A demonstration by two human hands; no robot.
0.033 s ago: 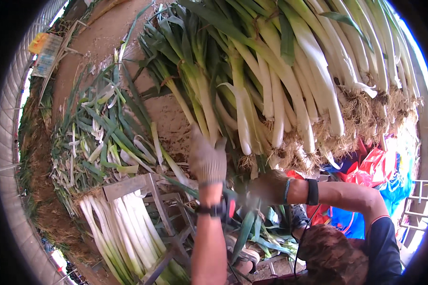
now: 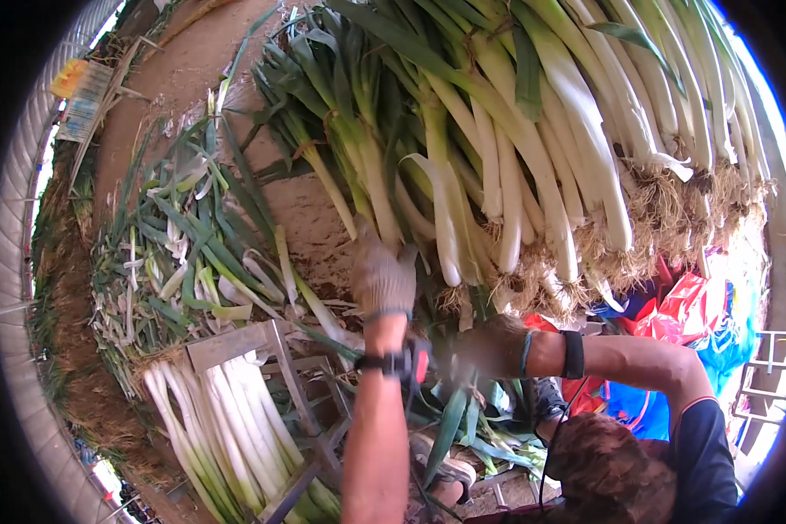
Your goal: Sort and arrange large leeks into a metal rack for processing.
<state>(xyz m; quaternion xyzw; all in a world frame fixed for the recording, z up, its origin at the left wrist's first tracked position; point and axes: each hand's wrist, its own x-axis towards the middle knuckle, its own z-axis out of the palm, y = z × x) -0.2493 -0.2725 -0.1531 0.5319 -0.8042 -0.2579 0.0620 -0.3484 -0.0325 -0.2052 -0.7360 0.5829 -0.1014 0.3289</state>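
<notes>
My left hand, in a pale knit glove, reaches to the lower ends of several leeks at the middle of the pile's left side. Its thumb stands apart from the fingers, whose tips partly hide behind the stems. To its right is my gloved right hand, smeared by motion, just below the rooted leek ends. Its fingers cannot be made out. Long green leek leaves hang beneath it. A large pile of untrimmed leeks lies beyond both hands, with shaggy roots toward me.
Left of my forearm, a metal frame surrounds clean white-stemmed leeks. Leaf scraps heap behind it. Red plastic and blue plastic lie at right. Camouflage-patterned cloth is low at right.
My left hand and wrist have shifted slightly away from me, toward the leeks. My right hand stays in almost the same place, and the leeks have not visibly moved.
</notes>
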